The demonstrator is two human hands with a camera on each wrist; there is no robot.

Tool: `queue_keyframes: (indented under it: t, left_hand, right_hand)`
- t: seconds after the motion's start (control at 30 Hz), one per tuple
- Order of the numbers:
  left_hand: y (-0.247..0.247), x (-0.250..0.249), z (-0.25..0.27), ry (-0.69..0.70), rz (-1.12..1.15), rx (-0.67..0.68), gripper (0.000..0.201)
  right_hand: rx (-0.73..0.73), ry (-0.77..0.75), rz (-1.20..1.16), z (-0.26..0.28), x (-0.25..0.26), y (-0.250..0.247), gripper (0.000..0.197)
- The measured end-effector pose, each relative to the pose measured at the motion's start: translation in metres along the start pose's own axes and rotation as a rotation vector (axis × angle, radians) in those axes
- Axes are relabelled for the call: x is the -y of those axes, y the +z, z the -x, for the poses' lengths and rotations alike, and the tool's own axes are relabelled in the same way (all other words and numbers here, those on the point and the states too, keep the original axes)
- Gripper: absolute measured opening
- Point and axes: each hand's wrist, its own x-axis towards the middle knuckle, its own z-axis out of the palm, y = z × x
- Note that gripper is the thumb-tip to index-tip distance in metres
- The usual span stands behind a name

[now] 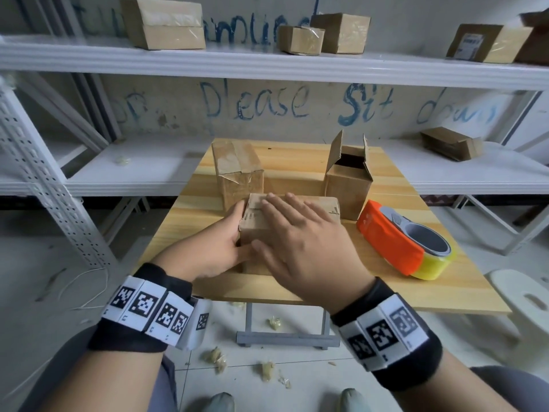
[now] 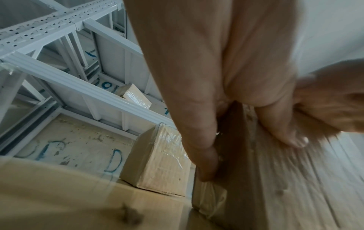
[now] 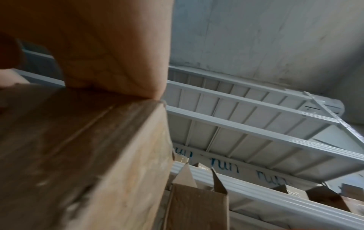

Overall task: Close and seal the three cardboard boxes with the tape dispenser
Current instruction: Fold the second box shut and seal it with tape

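Where both hands cover it, the near box's seam is hidden.

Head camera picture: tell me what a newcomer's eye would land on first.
First come the two hands at the centre: the right hand lies flat on top of the near box, while the left hand holds its left end. Next is the bright orange tape dispenser lying on the wooden table to the right. Behind stand a taped box at back left and an open box at back right.
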Motion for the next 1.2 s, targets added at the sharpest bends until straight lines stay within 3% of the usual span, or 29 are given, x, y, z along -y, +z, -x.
queue_keyframes:
  t: [0.17, 0.27, 0.33, 0.47, 0.63, 0.9, 1.07, 1.2]
  left_hand:
    - [-0.001, 0.000, 0.001, -0.035, 0.015, 0.016, 0.086]
    - [0.000, -0.005, 0.003, -0.060, -0.011, -0.003, 0.082]
    - [0.000, -0.007, 0.005, -0.060, -0.013, -0.005, 0.082]
    - [0.001, -0.011, 0.008, -0.032, -0.089, -0.013, 0.084]
    - [0.004, -0.009, 0.008, -0.078, -0.129, -0.072, 0.082]
    - [0.008, -0.011, 0.009, -0.149, -0.159, -0.125, 0.063]
    - [0.006, -0.009, 0.009, -0.161, -0.180, -0.112, 0.071]
    - [0.003, -0.009, 0.009, -0.162, -0.180, -0.119, 0.064]
  right_hand:
    - [0.093, 0.217, -0.114, 0.013, -0.049, -0.017, 0.078]
    - [0.244, 0.383, -0.571, 0.028, -0.066, -0.009, 0.086]
    - [0.190, 0.412, -0.848, 0.032, -0.062, 0.005, 0.083]
    - [0.079, 0.474, -1.082, 0.031, -0.059, 0.027, 0.087]
    - [0.148, 0.633, -1.282, 0.026, -0.062, 0.043, 0.094]
    - [0.100, 0.610, -1.557, 0.026, -0.050, 0.030, 0.068]
    - [0.080, 0.566, -1.631, 0.030, -0.049, 0.024, 0.069]
    - [0.101, 0.550, -1.718, 0.033, -0.050, 0.015, 0.077]
